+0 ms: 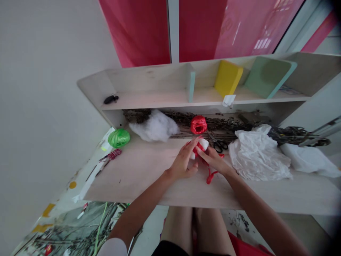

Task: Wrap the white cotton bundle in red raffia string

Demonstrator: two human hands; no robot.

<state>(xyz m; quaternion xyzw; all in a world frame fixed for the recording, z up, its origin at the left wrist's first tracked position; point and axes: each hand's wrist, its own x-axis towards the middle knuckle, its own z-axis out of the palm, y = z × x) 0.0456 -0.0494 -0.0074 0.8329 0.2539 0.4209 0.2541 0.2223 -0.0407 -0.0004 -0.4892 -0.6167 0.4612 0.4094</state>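
Observation:
Between my hands, just above the desk, is a small white padded bundle point(204, 143) with red plastic twine around it. My left hand point(183, 160) lies along its left side, fingers curved over it and thumb held away. From the right, my right hand point(212, 158) grips the same bundle with thumb and fingers. A loose red twine end point(210, 177) hangs below my right hand. Behind the bundle sits a ball of red twine point(198, 124). Black-handled scissors point(220, 145) lie close to my right hand. My fingers cover much of the bundle.
White stuffing point(157, 126) lies at the back left, near a green twine ball point(119, 138) and a wound red-and-white piece point(114, 154). A crumpled white plastic bag point(259, 153) occupies the right. Dried stalks point(229, 122) run under the shelf point(149, 99). More stalks litter the floor.

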